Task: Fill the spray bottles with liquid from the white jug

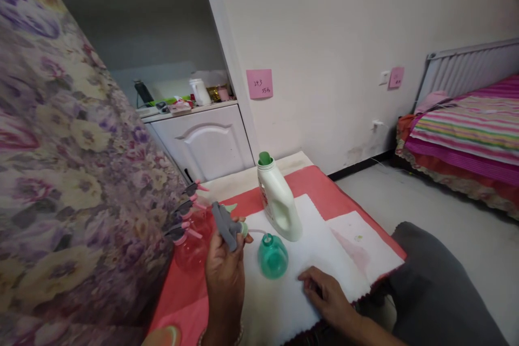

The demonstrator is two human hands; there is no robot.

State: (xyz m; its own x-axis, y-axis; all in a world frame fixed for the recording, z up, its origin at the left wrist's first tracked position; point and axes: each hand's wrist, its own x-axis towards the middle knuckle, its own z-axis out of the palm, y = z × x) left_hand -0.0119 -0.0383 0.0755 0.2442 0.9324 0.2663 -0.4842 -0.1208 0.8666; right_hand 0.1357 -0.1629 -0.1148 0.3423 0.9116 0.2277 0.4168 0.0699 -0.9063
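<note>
In my left hand (pixel 227 265) is a grey trigger spray head (pixel 227 227) with a pale green collar, pinched by the fingers. A thin dip tube (pixel 256 230) runs from its collar towards the mouth of a round green spray bottle (pixel 273 257). That bottle stands upright on white paper; whether the tube's end is inside its neck, I cannot tell. My right hand (pixel 324 294) rests near the paper's front, fingers curled and apparently holding nothing. Behind the green bottle stands a large pale green jug (pixel 278 200) with its mouth uncapped and a darker green spout inside.
Several clear pink spray bottles (pixel 192 251) with grey and pink triggers stand at the left. Red cloth (pixel 308 184) covers the table under the paper. A floral curtain (pixel 81 162) hangs close on the left; a bed (pixel 470 135) is at the right.
</note>
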